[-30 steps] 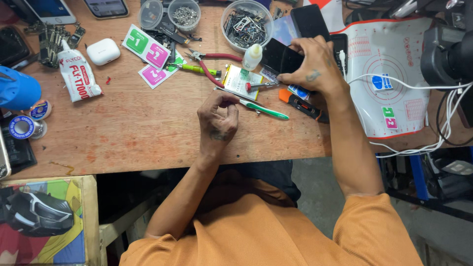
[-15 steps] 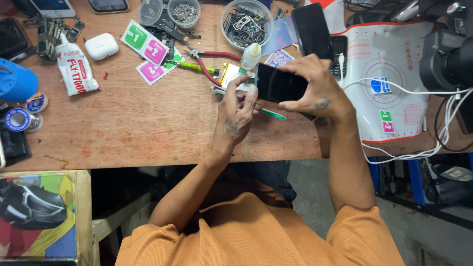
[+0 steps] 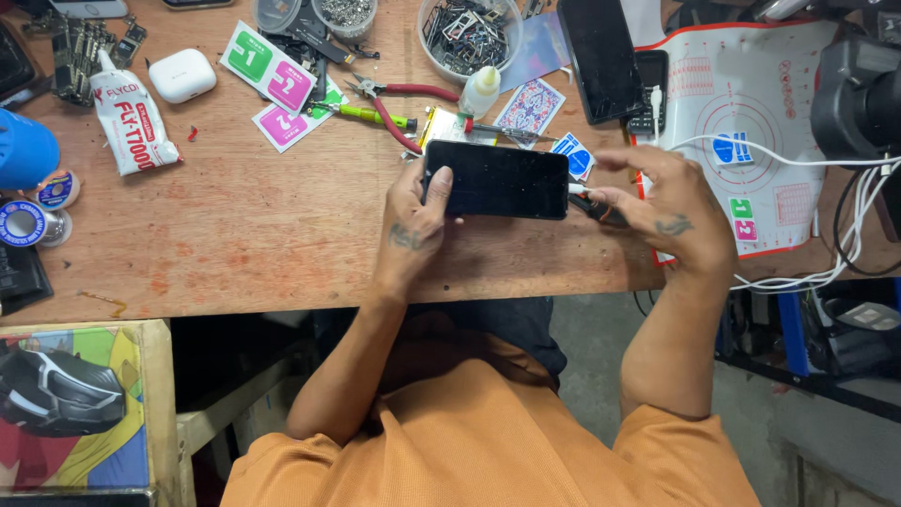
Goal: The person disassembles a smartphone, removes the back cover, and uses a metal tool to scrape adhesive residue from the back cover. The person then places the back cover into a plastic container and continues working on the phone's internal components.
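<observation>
Two hands on one dark phone (image 3: 496, 179), held flat just above the counter (image 3: 235, 244) edge; left hand (image 3: 413, 221) has its grip clamped on the phone's left end, thumb on the glass; right hand (image 3: 671, 211) pinches a small dark connector (image 3: 593, 202) at the phone's right end, fingers closed on it; risk: plug looks slightly angled to the port, forcing it could bend the socket, and a thumb-only hold could let the phone slip onto the pliers (image 3: 399, 108) just beyond the grip; packaging: white glue tube (image 3: 127, 117) with red print far left of the grip; green and pink numbered wipe sachets (image 3: 272, 70) up-left; small blue sachet (image 3: 572, 155) just past the phone; white mat (image 3: 751, 113) with red border right of the right hand.
</observation>
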